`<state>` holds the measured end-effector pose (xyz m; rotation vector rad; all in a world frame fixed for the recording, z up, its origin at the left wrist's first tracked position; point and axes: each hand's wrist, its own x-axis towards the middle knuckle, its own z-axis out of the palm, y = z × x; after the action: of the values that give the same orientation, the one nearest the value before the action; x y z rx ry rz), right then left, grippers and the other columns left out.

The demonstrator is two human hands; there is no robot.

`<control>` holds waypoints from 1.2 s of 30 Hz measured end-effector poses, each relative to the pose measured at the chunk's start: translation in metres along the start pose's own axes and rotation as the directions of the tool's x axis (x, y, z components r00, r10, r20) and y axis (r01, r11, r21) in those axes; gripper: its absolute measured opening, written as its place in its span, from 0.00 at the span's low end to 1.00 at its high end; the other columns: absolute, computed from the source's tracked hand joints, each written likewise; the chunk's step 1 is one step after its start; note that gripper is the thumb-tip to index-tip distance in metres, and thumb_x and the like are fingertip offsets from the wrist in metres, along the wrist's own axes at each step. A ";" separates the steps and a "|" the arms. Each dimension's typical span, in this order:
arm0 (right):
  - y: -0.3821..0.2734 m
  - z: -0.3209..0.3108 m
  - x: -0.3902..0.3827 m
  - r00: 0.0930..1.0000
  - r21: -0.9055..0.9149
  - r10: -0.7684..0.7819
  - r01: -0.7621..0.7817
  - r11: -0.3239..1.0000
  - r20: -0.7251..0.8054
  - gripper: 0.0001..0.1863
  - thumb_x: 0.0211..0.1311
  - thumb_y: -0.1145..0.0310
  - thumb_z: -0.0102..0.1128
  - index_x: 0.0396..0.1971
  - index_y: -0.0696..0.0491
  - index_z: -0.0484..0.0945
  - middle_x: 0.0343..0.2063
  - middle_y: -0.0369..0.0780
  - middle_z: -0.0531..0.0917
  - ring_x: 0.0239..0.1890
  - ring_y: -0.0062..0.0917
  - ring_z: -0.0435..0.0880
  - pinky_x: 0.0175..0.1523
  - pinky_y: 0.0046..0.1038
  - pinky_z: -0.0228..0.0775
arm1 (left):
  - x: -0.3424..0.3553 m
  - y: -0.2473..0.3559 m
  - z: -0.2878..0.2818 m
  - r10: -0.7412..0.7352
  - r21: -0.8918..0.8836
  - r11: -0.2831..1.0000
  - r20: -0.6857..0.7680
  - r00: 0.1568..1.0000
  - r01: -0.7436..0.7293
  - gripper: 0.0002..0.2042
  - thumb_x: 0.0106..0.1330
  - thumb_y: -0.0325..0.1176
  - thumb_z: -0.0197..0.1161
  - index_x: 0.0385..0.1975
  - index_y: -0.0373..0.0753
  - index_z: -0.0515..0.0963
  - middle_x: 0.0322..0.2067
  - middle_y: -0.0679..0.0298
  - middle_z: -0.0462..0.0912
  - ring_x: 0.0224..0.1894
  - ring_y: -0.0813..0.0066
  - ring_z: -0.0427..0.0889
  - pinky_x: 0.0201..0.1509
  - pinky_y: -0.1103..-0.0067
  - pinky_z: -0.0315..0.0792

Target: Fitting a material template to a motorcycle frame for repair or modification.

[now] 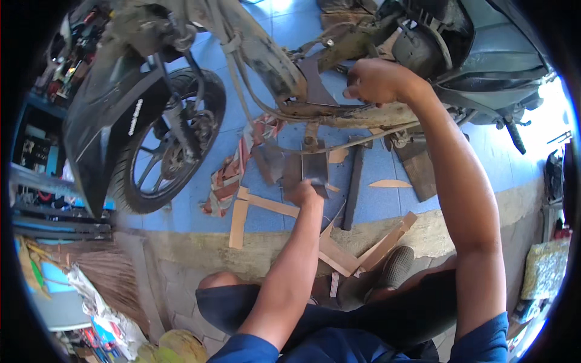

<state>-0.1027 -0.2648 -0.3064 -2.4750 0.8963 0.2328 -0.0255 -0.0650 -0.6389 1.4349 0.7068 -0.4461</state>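
Observation:
My left hand [302,192] is closed on the lower end of a grey bent metal plate [315,162], its thumb lying on top. The plate sits just below the rusty lower frame tube [387,115] of a partly stripped motorbike. Above that tube my right hand [387,81] hovers with loosely curled fingers, somewhat apart, and I see nothing between them. Left of it, a dark flat plate with a curved edge [318,81] stands against the frame. A second grey metal piece [265,162] lies beside my left hand, slightly blurred.
The front wheel [172,145] stands at the left. Brown cardboard strips [266,204], a crumpled striped cloth [233,175], a dark metal bar [354,187] and a brown flat piece [416,169] lie on blue tiles. A concrete step edge [193,245] runs before my knees. A broom [91,266] is at lower left.

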 end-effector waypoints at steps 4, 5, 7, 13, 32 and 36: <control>-0.016 -0.003 -0.008 0.988 -0.141 -0.082 0.100 0.985 0.128 0.22 0.59 0.56 0.62 0.39 0.63 0.82 0.28 0.47 0.85 0.23 0.33 0.85 0.30 0.33 0.77 | -0.062 0.006 -0.046 0.039 -0.083 0.995 -0.194 0.980 -0.056 0.35 0.49 0.18 0.64 0.60 0.31 0.57 0.55 0.45 0.72 0.53 0.53 0.77 0.56 0.64 0.76; -0.026 -0.004 -0.010 0.977 -0.150 -0.106 0.135 0.980 0.183 0.22 0.59 0.55 0.63 0.39 0.62 0.82 0.29 0.47 0.85 0.24 0.33 0.85 0.30 0.33 0.77 | -0.052 0.000 -0.060 0.011 0.006 1.000 -0.299 0.954 -0.010 0.35 0.51 0.20 0.66 0.60 0.31 0.56 0.54 0.43 0.71 0.53 0.49 0.77 0.56 0.62 0.76; -0.037 -0.006 -0.010 0.961 -0.180 -0.144 0.189 0.965 0.237 0.23 0.59 0.55 0.63 0.39 0.62 0.82 0.30 0.48 0.85 0.25 0.33 0.86 0.31 0.33 0.78 | -0.045 -0.007 -0.077 -0.028 0.055 0.997 -0.407 0.913 0.055 0.36 0.53 0.23 0.68 0.61 0.32 0.54 0.54 0.41 0.71 0.52 0.45 0.77 0.57 0.61 0.76; -0.045 -0.017 -0.034 0.960 -0.166 -0.150 0.192 0.967 0.235 0.23 0.59 0.54 0.63 0.40 0.61 0.83 0.32 0.48 0.85 0.27 0.33 0.86 0.35 0.33 0.77 | -0.076 0.015 -0.072 0.139 0.631 0.756 -0.413 0.900 0.173 0.48 0.49 0.39 0.77 0.67 0.33 0.51 0.54 0.41 0.69 0.57 0.42 0.70 0.58 0.55 0.71; -0.059 -0.035 -0.059 0.943 -0.053 -0.333 0.333 0.941 0.002 0.18 0.58 0.61 0.65 0.36 0.63 0.80 0.31 0.50 0.85 0.37 0.40 0.85 0.44 0.34 0.75 | 0.058 0.169 0.002 0.145 0.842 -0.299 0.504 0.851 -0.448 0.57 0.39 0.42 0.78 0.73 0.64 0.48 0.69 0.44 0.54 0.68 0.46 0.61 0.62 0.44 0.60; -0.065 -0.042 -0.054 0.922 -0.047 -0.386 0.386 0.921 0.013 0.18 0.59 0.61 0.65 0.38 0.63 0.79 0.31 0.49 0.85 0.36 0.36 0.86 0.44 0.32 0.76 | 0.068 0.246 -0.008 -0.432 0.623 -0.605 0.266 0.862 -0.496 0.49 0.39 0.43 0.79 0.68 0.56 0.62 0.63 0.50 0.68 0.66 0.53 0.67 0.64 0.61 0.66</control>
<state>-0.1029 -0.2132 -0.2280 -2.6310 0.3860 0.1224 0.1865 -0.0212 -0.5034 2.9672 -0.9952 -1.8204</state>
